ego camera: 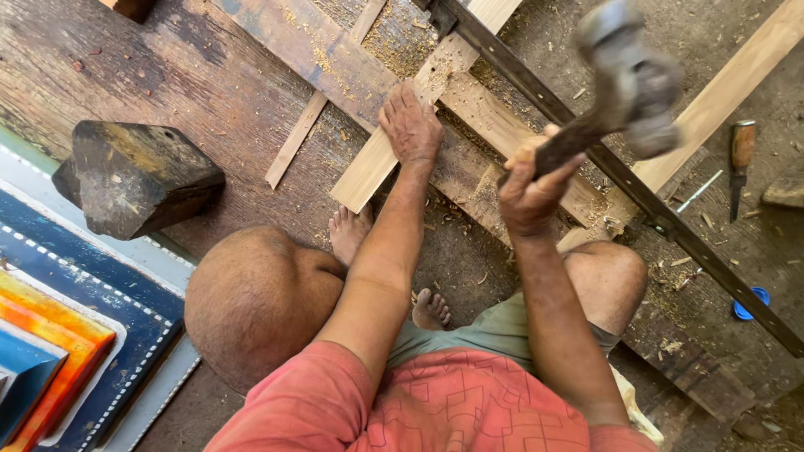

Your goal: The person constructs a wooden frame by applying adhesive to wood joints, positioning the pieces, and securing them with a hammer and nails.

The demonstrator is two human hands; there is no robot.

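Note:
My right hand (529,191) grips the dark wooden handle of a hammer (630,82), whose grey metal head is raised and blurred above the work. My left hand (410,125) presses flat, fingers together, on a light wooden board (394,142) that lies across a wider dark plank (335,63) on the floor. I am seated on the floor, knees bent, bare feet under the boards.
A long dark metal bar (670,226) runs diagonally at the right. A chisel (740,163) with a wooden handle, a nail and a blue cap (748,303) lie at the far right. A dark wooden block (134,176) sits left, by a painted board (75,335). Sawdust covers the floor.

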